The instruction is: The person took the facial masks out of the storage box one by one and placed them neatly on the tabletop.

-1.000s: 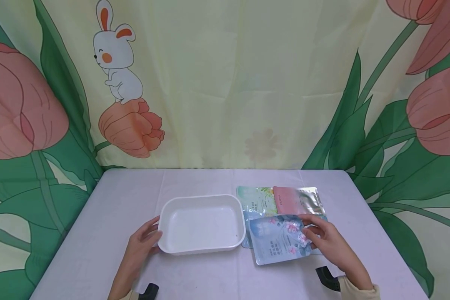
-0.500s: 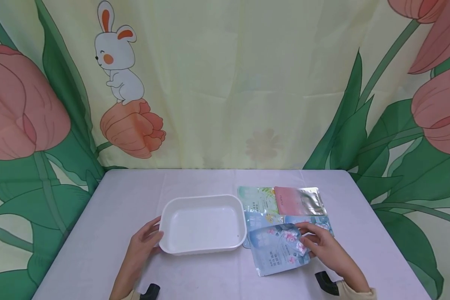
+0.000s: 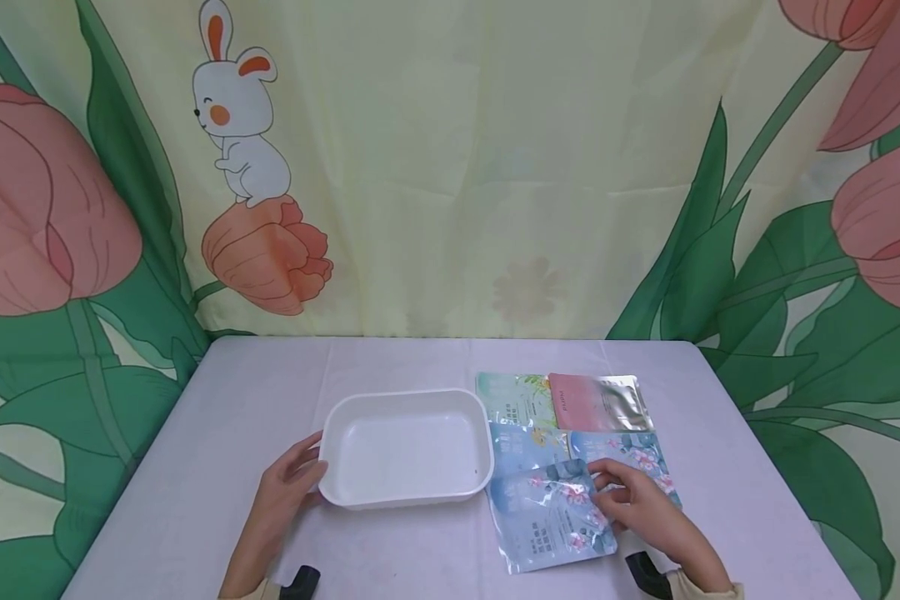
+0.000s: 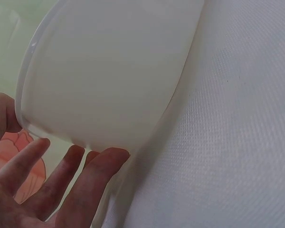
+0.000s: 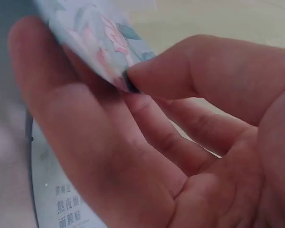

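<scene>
My left hand [image 3: 291, 475] holds the left end of a white plastic tray [image 3: 408, 448], thumb at the rim and fingertips against the outer wall [image 4: 99, 109]. In my right hand [image 3: 633, 500], thumb and fingers pinch the right edge of a blue sheet mask packet [image 3: 543, 521] printed with pink flowers. Its printed corner [image 5: 104, 42] shows between thumb and fingers in the right wrist view. The held packet overlaps the near part of two other blue mask packets [image 3: 528, 446] lying beside the tray.
Behind the blue packets lie a green mask packet [image 3: 512, 398] and a pink and silver one [image 3: 596, 402]. They all rest on a white-covered table [image 3: 390, 558]. A curtain [image 3: 450, 167] printed with tulips and a rabbit hangs at the table's far edge.
My right hand has drawn the blue mask packet nearer and slightly left, uncovering more of the blue packets behind it. My left hand stays at the tray.
</scene>
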Tool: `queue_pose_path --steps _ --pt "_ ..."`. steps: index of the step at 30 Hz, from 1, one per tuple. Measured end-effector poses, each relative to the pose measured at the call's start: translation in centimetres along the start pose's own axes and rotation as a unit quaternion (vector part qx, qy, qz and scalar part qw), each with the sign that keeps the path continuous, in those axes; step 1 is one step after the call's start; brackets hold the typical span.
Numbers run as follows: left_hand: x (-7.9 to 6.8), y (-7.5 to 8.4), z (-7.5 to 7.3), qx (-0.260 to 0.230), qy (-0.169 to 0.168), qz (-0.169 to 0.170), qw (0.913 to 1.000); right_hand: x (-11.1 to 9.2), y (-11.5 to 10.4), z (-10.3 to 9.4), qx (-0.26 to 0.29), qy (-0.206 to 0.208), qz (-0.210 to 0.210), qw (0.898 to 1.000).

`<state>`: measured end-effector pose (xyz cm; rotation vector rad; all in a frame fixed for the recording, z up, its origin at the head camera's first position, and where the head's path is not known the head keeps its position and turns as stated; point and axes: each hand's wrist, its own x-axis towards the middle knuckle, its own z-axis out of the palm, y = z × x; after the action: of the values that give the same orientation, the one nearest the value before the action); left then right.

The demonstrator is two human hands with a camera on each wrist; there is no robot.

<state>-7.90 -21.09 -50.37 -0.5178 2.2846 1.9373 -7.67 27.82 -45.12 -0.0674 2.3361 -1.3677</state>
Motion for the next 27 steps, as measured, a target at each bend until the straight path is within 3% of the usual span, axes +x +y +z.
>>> queue_pose_path --steps 17,27 --pt "0.1 -0.1 0.0 -0.005 -0.002 0.003 1.0000 0.1 1.9 0.4 -0.012 -0.081 -0.028 0.996" --pt "0.1 -0.2 0.1 0.003 0.002 0.004 1.0000 0.1 2.2 0.8 -0.019 -0.101 -0.028 0.994"
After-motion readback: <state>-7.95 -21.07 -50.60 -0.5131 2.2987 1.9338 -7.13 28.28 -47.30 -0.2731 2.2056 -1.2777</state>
